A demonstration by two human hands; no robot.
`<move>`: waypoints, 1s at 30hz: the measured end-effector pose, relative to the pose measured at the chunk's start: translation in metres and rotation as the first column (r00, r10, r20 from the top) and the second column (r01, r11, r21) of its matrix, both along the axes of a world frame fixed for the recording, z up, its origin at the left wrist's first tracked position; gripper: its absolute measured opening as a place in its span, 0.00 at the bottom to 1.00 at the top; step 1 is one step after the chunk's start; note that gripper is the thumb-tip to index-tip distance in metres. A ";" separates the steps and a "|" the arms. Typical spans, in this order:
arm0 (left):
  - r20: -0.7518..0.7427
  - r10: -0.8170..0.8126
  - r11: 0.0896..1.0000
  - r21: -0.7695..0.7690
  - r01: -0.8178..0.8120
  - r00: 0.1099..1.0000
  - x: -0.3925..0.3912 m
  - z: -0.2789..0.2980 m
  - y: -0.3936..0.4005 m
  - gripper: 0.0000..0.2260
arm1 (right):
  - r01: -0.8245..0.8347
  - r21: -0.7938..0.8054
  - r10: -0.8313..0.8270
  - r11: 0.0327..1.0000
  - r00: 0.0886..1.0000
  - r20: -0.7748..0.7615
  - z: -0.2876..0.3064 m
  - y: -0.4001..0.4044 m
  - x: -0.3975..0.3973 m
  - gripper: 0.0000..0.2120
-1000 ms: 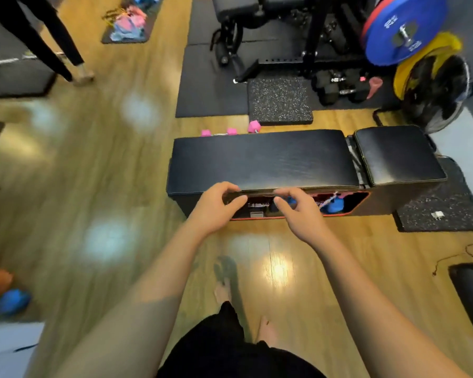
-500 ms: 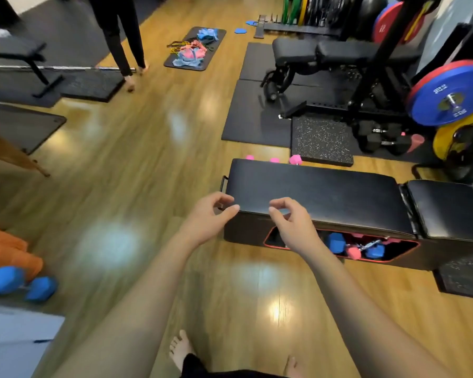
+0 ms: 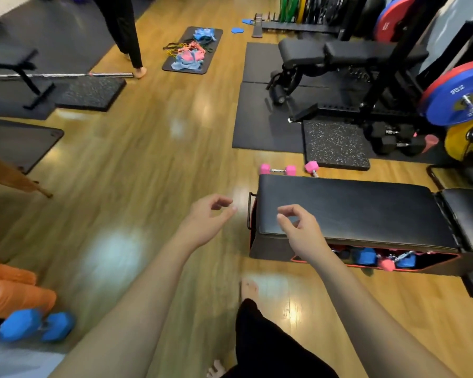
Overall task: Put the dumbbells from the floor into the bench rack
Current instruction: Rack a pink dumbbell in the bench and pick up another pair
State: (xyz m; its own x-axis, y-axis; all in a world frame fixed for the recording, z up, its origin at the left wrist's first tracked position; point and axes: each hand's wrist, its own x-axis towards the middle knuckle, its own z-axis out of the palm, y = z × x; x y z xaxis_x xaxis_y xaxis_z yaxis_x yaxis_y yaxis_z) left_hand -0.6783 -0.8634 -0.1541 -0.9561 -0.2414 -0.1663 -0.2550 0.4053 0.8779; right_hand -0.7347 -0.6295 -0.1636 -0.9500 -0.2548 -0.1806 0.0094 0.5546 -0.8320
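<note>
Both hands hanging empty: left hand (image 3: 202, 223) over floor, right hand (image 3: 302, 230) over bench (image 3: 347, 211) near end, fingers loosely curled, gripping nothing.

Blue dumbbell (image 3: 36, 324) lying on floor at 8 o'clock, beside orange foam roller (image 3: 14, 298); long axis running roughly 9-to-3.

Pink dumbbell (image 3: 277, 169) sitting at 12 o'clock behind bench, axis parallel to bench; second pink one (image 3: 311, 167) half hidden, angle unclear.

Bench rack (image 3: 372, 257) already holding blue and pink dumbbells.

Judging: small, coated hex heads, rigid, likely light, non-rolling. Best hold: bare handle between heads.
</note>
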 end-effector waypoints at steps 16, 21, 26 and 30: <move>0.091 -0.027 0.999 0.035 0.023 0.995 -0.264 -0.004 -0.127 0.02 | 0.106 -0.128 -0.092 0.986 0.990 0.108 -0.026 -0.154 -0.250 0.04; 0.075 -0.086 0.995 0.062 0.082 0.993 -0.345 -0.003 -0.163 0.02 | 0.176 -0.157 -0.162 0.972 0.982 0.102 -0.034 -0.192 -0.320 0.04; 0.053 -0.175 0.984 0.045 0.173 0.983 -0.440 -0.014 -0.215 0.04 | 0.291 -0.150 -0.283 0.945 0.956 0.072 -0.052 -0.236 -0.386 0.04; 0.058 -0.318 0.948 0.045 0.315 0.946 -0.525 -0.020 -0.247 0.04 | 0.410 -0.162 -0.403 0.897 0.912 0.080 -0.054 -0.273 -0.443 0.04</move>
